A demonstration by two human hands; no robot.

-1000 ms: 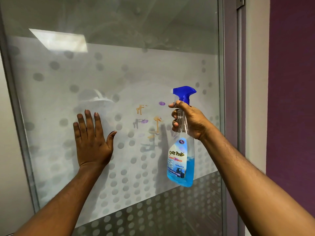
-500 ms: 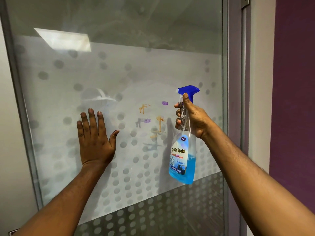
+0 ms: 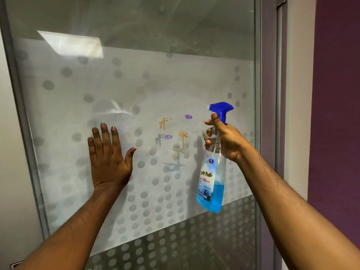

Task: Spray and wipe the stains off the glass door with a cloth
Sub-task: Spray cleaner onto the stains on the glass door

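Spray step, by the look of it. Right hand (image 3: pixel 224 139) is closed round the neck of the spray bottle (image 3: pixel 211 172), fingers on the trigger side, w/ the blue nozzle (image 3: pixel 221 109) up top facing left toward the stains. Bottle hangs roughly upright, blue liquid filling only the bottom part. It sits just right of the marks, near the glass; can't tell if it touches.

Left hand (image 3: pixel 108 158) is open, fingers spread, palm flat on the glass door (image 3: pixel 136 78), holding nothing. Prob. bracing the door.

Stains sit between the two hands on the frosted, dotted band of the glass:
- brown drip mark (image 3: pixel 164 122), upper left of the group
- purple blob (image 3: pixel 188 116), upper right
- second purple blob (image 3: pixel 168 137), lower left
- brown run (image 3: pixel 183 139) w/ smears below it

No mist or wet sheen visible on the marks, so I judge spraying isn't done yet; hard to be sure through the frosting.

No cloth in view anywhere. Both hands are taken up, so wiping can't start as things stand.

Next move, as I read it: aim nozzle at the cluster and squeeze the trigger, covering all four marks. After that the cloth needs fetching, likely w/ the free left hand. Brown runs look dried on, so may need a firm rub.
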